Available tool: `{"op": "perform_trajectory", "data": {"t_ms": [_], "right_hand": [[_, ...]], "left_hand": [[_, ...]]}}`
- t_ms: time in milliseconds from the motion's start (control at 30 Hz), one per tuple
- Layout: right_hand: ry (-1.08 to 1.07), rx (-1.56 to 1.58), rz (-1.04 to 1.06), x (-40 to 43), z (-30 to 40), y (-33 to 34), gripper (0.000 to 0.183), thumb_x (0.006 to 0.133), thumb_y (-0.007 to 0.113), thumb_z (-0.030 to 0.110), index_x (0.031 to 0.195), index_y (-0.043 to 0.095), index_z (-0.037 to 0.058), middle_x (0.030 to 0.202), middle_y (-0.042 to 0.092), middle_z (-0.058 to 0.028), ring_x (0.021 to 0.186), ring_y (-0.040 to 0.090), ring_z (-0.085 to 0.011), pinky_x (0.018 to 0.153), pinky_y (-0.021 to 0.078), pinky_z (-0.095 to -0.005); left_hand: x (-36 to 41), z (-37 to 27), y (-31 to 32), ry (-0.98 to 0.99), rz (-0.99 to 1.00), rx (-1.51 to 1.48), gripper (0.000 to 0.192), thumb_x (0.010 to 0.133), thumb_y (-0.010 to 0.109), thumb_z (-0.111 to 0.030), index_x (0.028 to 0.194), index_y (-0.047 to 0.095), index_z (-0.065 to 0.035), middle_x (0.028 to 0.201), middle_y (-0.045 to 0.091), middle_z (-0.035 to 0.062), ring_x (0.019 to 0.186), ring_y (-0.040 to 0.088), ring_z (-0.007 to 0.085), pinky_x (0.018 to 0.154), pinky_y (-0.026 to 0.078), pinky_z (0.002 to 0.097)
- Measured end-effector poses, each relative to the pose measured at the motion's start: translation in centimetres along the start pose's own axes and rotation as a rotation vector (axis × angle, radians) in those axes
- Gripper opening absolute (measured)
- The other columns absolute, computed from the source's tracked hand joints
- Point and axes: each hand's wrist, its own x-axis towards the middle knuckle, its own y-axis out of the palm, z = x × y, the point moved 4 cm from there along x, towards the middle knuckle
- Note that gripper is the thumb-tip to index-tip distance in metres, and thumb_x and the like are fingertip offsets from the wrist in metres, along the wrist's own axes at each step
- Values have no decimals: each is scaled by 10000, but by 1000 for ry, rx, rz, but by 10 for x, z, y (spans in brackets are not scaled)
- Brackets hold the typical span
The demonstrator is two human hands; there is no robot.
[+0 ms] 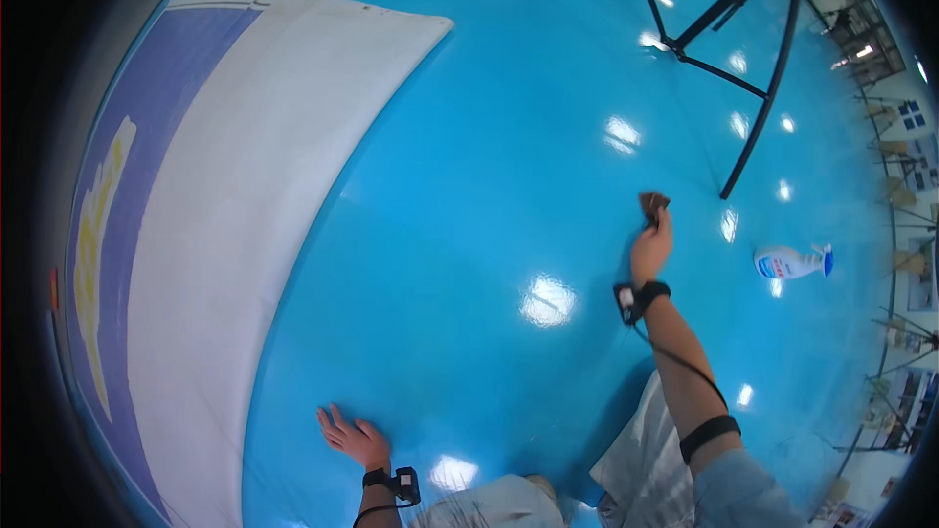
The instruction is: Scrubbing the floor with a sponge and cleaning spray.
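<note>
My right hand [651, 246] reaches out over the glossy blue floor [455, 235], its fingers closed on a small brown cloth or pad [653, 205]. To the right of that hand, a white spray bottle [788, 262] with a blue trigger end lies on its side. Low and left of the middle, my left hand [354, 440] is palm down with fingers spread, holding nothing; it seems to rest on the floor. Both wrists bear black straps with small devices and cables.
A large white sheet [235, 161] with a purple band and a yellow-white motif covers the left side. Black metal legs [763, 117] of a stand rise at the upper right. Several easel-like stands with pictures line the far right edge.
</note>
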Motion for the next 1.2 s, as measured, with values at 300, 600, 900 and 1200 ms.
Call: {"op": "perform_trajectory", "data": {"t_ms": [300, 600, 900, 1200], "right_hand": [[-172, 146, 97, 135, 46, 110, 368, 712, 431, -20, 1051, 572, 5, 1101, 558, -186, 1013, 532, -339, 879, 418, -372], [-112, 1151, 1070, -59, 208, 143, 351, 860, 387, 24, 1202, 465, 32, 1214, 497, -125, 1077, 519, -240, 877, 404, -285], [-969, 908, 1319, -236, 283, 43, 372, 654, 601, 34, 1024, 578, 24, 1233, 475, -122, 1191, 397, -288, 1008, 310, -389], [-452, 369, 380, 10, 220, 120, 335, 791, 364, -16, 1075, 541, 14, 1114, 549, -169, 1074, 492, -330, 940, 372, -388]], "left_hand": [[0, -9, -5, 42, -9, -22, 469, 857, 305, -211, 1287, 327, -25, 1347, 275, 202, 1236, 266, 366, 999, 184, 505], [2, -7, -2, 33, -20, -4, 448, 852, 326, -204, 1261, 353, -24, 1334, 292, 201, 1225, 284, 364, 998, 197, 504], [2, -2, -5, -24, -44, -53, 450, 807, 369, -151, 1240, 372, -26, 1319, 319, 199, 1228, 292, 356, 1004, 194, 510], [6, -9, -11, -37, -14, -110, 491, 746, 419, -110, 1228, 389, -22, 1325, 314, 196, 1251, 270, 341, 1021, 163, 494]]}}
